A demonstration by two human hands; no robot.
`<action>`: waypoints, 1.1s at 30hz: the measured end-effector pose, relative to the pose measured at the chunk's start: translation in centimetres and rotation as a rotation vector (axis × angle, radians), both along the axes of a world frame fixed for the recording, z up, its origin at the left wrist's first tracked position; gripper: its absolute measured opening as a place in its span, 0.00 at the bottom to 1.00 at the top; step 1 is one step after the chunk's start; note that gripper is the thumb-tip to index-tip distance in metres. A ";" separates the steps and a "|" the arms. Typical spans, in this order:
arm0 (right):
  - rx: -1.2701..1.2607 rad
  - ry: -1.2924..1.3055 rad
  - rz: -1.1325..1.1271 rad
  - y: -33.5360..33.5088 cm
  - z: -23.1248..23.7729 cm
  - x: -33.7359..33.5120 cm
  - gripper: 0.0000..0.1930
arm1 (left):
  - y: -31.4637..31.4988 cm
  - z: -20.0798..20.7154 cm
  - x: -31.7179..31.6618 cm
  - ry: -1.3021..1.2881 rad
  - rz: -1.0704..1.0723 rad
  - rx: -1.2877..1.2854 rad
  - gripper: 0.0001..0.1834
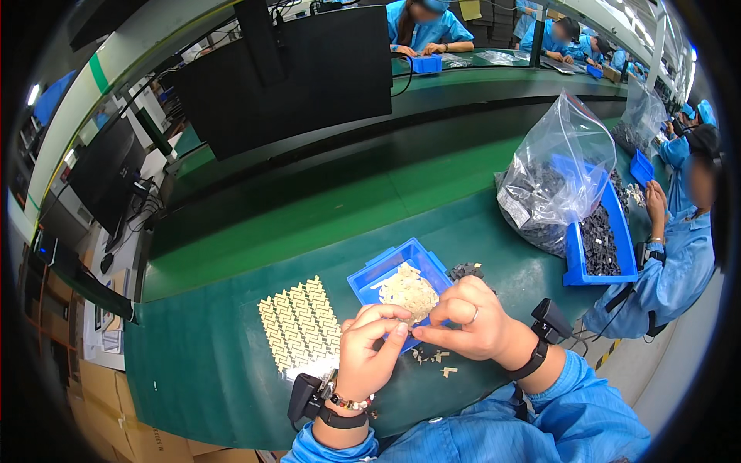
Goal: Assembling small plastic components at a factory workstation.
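- While both hands meet over the green table (231, 363), the left hand (369, 351) and right hand (467, 320) pinch one tiny piece between narrowed fingertips, too small to identify.
- Just behind them sits a small blue bin (386, 270) of beige parts (409, 292); a patterned beige sheet (299, 322) lies to its left.

My arms are in loose bright-blue work sleeves that end above the wrist. On my left hand (369, 356) side I wear a black wristband carrying a boxy black device (304, 399), plus a beaded bracelet (349, 402). My right hand (469, 322) has a thin silver ring (475, 315) and the same black strap with a black box (550, 319).
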State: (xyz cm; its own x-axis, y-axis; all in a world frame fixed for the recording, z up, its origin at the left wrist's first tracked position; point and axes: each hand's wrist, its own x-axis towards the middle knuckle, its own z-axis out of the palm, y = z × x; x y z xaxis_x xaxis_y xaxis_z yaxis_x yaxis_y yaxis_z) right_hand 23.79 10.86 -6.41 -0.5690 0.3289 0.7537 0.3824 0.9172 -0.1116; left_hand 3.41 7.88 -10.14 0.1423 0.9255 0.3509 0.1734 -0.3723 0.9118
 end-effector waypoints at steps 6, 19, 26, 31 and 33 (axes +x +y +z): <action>0.000 0.019 -0.044 0.0 -0.5 0.3 0.11 | -0.1 0.3 -0.2 -0.178 -0.127 -0.051 0.04; -0.589 0.360 -0.017 -1.8 -1.7 -1.3 0.09 | -0.3 0.1 0.3 -0.280 -0.085 -0.045 0.07; -0.679 0.356 -0.072 -2.2 -1.4 -0.4 0.04 | -0.1 -0.2 0.2 -0.025 0.064 0.102 0.11; -0.531 0.295 -0.467 -0.2 -2.6 4.7 0.08 | -0.2 0.8 0.9 0.513 0.300 0.157 0.19; -0.521 0.230 -0.529 1.0 -3.6 6.7 0.10 | -0.2 0.1 1.2 0.540 0.314 0.169 0.20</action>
